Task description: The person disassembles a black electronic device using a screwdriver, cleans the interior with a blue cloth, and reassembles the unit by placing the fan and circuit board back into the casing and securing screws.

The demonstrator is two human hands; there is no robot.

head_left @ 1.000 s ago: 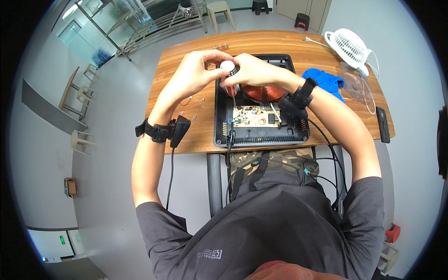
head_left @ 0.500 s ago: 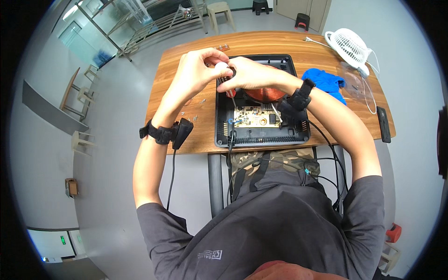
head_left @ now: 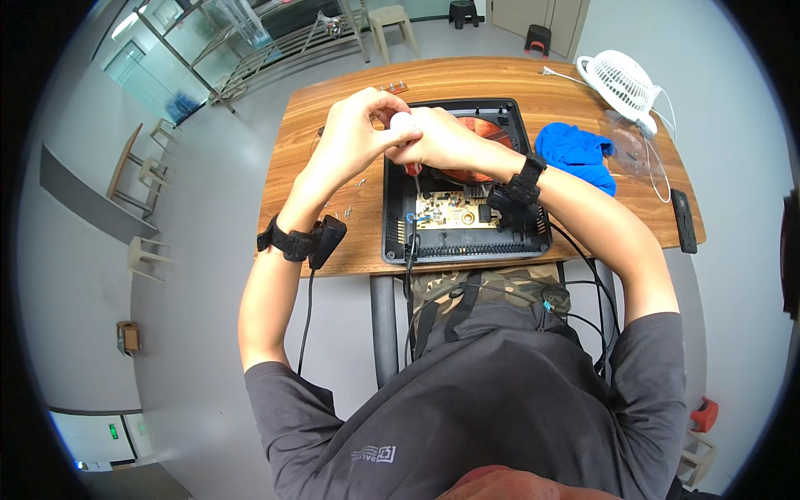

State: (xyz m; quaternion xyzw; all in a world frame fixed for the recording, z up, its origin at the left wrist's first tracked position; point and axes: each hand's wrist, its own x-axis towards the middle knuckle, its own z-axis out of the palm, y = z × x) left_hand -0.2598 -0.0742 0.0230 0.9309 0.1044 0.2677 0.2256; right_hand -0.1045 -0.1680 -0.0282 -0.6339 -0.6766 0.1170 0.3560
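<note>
An induction cooker's black lower housing (head_left: pixel 533 250) lies open on the wooden table in front of me. Inside it are a copper coil (head_left: pixel 487 129) and a pale circuit board (head_left: pixel 450 210) with small parts on it. Above the board's left part stands a screwdriver (head_left: pixel 413 169) with a red handle, its thin shaft pointing down toward the board. My right hand (head_left: pixel 442 140) is wrapped round the handle. The fingers of my left hand (head_left: pixel 354 129) close round its top end, which they mostly hide. Where the tip touches is too small to tell.
Several small screws (head_left: pixel 347 213) lie on the table (head_left: pixel 287 200) left of the housing. To the right are a blue cloth (head_left: pixel 575 154), a clear plastic bag (head_left: pixel 627 137), a white fan (head_left: pixel 618 83) with its cord, and a black strip (head_left: pixel 684 221) at the edge.
My right hand has turned and shifted over the screwdriver's handle, leaving more of the copper coil in view. The left hand stays at the top end.
</note>
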